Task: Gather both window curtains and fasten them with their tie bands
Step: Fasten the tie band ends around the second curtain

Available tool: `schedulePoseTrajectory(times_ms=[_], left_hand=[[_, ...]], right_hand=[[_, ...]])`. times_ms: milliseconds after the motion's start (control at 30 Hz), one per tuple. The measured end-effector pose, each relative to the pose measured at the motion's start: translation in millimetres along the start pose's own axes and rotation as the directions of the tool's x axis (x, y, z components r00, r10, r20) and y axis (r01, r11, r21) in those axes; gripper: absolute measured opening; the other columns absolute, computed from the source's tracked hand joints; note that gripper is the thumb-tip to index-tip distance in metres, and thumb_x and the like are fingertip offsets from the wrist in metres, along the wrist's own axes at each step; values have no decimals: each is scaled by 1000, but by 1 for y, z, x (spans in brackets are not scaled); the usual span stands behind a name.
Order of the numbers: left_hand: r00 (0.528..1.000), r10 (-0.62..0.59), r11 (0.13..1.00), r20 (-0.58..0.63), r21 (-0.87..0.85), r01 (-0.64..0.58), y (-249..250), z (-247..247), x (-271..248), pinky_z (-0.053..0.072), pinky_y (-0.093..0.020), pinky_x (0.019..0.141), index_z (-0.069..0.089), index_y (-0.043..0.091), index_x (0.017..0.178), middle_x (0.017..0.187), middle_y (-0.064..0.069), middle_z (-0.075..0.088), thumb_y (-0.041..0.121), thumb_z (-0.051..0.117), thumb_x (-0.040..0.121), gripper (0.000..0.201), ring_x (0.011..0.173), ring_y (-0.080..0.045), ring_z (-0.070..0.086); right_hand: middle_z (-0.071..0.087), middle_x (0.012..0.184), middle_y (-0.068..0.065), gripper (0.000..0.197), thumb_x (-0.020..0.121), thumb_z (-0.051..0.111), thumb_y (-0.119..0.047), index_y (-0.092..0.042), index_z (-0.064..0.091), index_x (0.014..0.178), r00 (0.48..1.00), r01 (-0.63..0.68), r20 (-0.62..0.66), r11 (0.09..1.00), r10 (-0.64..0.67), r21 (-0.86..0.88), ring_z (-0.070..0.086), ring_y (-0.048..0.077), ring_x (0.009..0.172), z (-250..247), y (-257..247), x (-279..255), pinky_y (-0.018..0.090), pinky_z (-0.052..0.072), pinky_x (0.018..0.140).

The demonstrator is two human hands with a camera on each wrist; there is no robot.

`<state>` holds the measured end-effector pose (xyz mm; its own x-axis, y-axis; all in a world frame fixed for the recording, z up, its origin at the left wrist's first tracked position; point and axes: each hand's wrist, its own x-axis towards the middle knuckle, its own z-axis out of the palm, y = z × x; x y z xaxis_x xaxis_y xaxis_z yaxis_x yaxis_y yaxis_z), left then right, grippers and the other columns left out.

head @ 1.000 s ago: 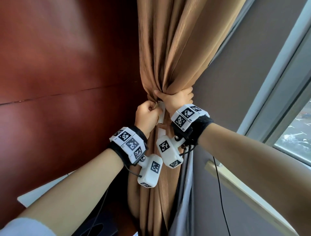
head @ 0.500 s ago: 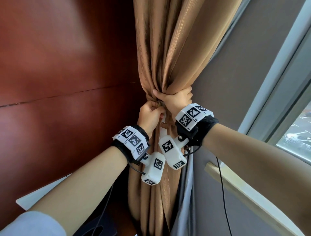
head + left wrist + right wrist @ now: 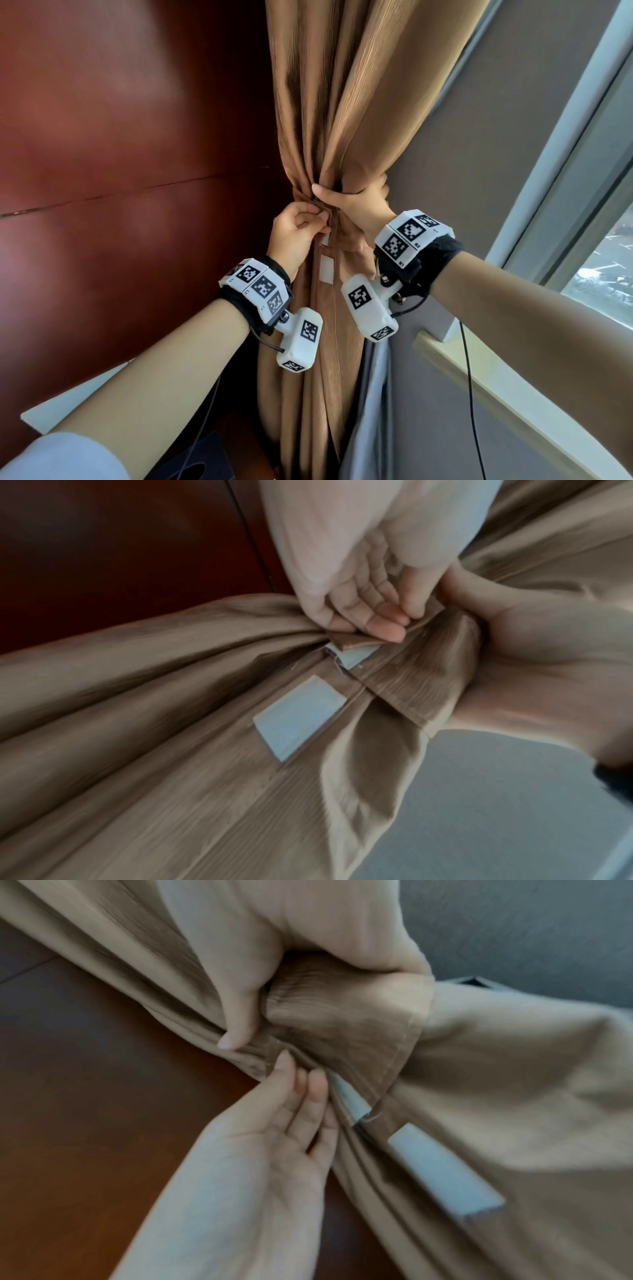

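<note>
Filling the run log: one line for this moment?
left hand: pinching tie band end | right hand: gripping gathered curtain | band not yet fastened

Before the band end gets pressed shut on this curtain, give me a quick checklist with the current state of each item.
1. Curtain gathered in a bunch: ok.
2. Right hand grips the bunch: ok.
3. Left hand pinches the band end: ok.
4. White patches exposed and facing out: ok.
5. Patches joined: not ok, the lower one lies uncovered.
6. Band passes fully round the back: cannot tell.
</note>
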<state>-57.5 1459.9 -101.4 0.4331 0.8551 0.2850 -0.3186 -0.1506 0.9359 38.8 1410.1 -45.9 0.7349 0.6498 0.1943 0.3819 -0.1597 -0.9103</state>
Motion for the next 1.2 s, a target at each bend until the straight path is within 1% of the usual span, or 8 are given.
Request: schedulePoseTrajectory(times_ms=[167, 400, 533, 700, 800, 1000, 1100, 1200], left_hand=[[1000, 6, 1000, -2, -1, -6, -2, -4, 3, 53, -17, 68, 57, 12, 84, 77, -6, 63, -7, 54, 88, 19, 58, -2, 63], [989, 150, 969, 5, 200, -148, -9, -14, -4, 47, -14, 73, 55, 17, 87, 87, -1, 56, 2, 69, 80, 22, 78, -7, 56], [942, 307, 762, 135, 559, -328, -28, -36, -11, 45, -14, 80, 55, 7, 102, 107, 0, 45, 9, 78, 71, 38, 93, -9, 51], [848, 497, 504, 182, 735, -453, -30, -51, -2, 55, -35, 66, 60, 6, 93, 93, -2, 57, 13, 68, 80, 17, 78, -17, 60], [758, 575, 276, 309, 799, -535, -26, -55, 0, 52, -32, 52, 64, 9, 86, 82, -2, 65, 16, 60, 85, 8, 71, -20, 64], [571, 697, 38, 433, 773, -633, -18, -47, -6, 44, -30, 48, 60, 9, 68, 64, -2, 60, 11, 53, 82, 16, 60, -21, 60], [567, 677, -33, 469, 789, -613, -27, -35, -8, 44, -28, 44, 59, 10, 65, 58, -3, 55, 4, 56, 73, 11, 54, -21, 57], [631, 633, 26, 448, 803, -596, -35, -31, 4, 45, -27, 55, 62, 12, 67, 61, -1, 61, 9, 54, 77, 13, 58, -20, 60]], right_hand=[[20, 146, 11, 133, 46, 89, -40, -7, 6, 145, 984, 73, 170, 995, -61, -61, 22, 25, 138, -10, 7, 6, 42, 26, 115], [35, 140, 13, 116, 51, 88, -39, -3, 22, 140, 991, 132, -5, 984, -134, -116, 34, 28, 131, 3, 7, 6, 41, 34, 109], [34, 141, 12, 118, 52, 87, -43, -3, 19, 141, 990, 119, -58, 982, -129, -147, 33, 29, 131, 11, 4, 7, 41, 33, 110], [32, 142, 13, 120, 55, 85, -45, -2, 15, 142, 989, 98, -91, 980, -115, -172, 33, 31, 132, 16, 1, 6, 40, 30, 110], [32, 142, 14, 120, 55, 84, -47, -1, 14, 142, 989, 91, -101, 980, -110, -179, 32, 31, 132, 17, 1, 7, 39, 28, 110], [32, 142, 14, 116, 57, 84, -44, 0, 17, 140, 985, 52, -153, 980, -82, -191, 34, 31, 131, 22, -2, 9, 37, 28, 107], [32, 142, 14, 115, 57, 85, -42, -2, 17, 140, 986, 44, -150, 981, -73, -187, 34, 32, 131, 24, -3, 9, 38, 29, 107], [32, 143, 14, 117, 57, 85, -42, -2, 15, 142, 985, 39, -159, 981, -70, -191, 34, 32, 132, 22, -1, 13, 38, 29, 108]])
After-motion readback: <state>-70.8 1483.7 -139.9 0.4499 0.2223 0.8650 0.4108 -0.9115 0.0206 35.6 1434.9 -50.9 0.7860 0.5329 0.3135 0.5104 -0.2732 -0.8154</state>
